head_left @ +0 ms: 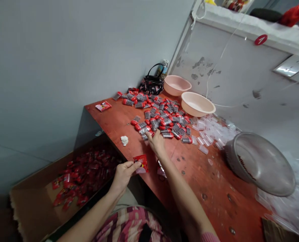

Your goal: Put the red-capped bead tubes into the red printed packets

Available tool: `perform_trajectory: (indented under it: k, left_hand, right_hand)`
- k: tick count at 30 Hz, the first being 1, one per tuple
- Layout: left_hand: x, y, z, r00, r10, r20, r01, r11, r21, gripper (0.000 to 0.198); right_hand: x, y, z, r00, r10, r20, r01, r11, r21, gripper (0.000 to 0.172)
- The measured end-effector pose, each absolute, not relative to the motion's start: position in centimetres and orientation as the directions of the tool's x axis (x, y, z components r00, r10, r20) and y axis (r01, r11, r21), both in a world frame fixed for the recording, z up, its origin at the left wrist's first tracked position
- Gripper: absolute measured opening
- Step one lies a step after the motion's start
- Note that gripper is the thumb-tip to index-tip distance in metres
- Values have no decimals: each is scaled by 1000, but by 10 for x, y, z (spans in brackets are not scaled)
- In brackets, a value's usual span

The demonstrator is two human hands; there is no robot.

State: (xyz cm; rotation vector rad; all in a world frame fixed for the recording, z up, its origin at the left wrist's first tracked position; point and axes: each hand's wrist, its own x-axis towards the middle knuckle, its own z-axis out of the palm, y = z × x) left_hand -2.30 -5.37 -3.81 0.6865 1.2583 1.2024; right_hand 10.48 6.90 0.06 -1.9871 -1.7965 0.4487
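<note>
My left hand [124, 174] pinches a flat red packet [141, 163] above the near edge of the reddish wooden table [202, 181]. My right hand [156, 143] reaches into the front of a heap of small clear packs with red ends [161, 117]. Its fingertips touch the packs, and I cannot tell whether they grip one. A crumpled white tissue [124, 140] lies on the table to the left of my right hand.
A cardboard box of red packets [83, 178] stands below the table's left side. Two pink basins [197, 104], a black bag [151, 84] and a bottle stand at the back. Clear plastic pieces [212, 131] and a tilted grey basin [257, 164] lie right.
</note>
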Motion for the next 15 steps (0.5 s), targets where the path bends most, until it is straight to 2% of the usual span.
perform_trajectory:
  k: [4,9,11,13,15]
  left_hand:
    - [-25,-59,-37,-131,912,-389,-415,306,857,22]
    - [-30,-65,-38,-110,885,-453,-559,322,764,22]
    - [-33,-65,-40,-121,867,-483,-606,321,728,23]
    - [-36,-65,-41,-133,851,-509,-643,317,697,24]
    - [-39,-63,-42,-144,841,-522,-682,297,668,24]
  right_hand:
    - [93,84,-1,106,994,-9,886,-99,-454,64]
    - [107,85,-6,33,999,-25,874,-41,-485,52]
    - [116,74,-5,4,1000,1,747,-2,-665,39]
    - [124,52,-1,-39,999,-37,501,-12,-865,30]
    - [129,23,4,-101,990,-99,269,-69,-961,25]
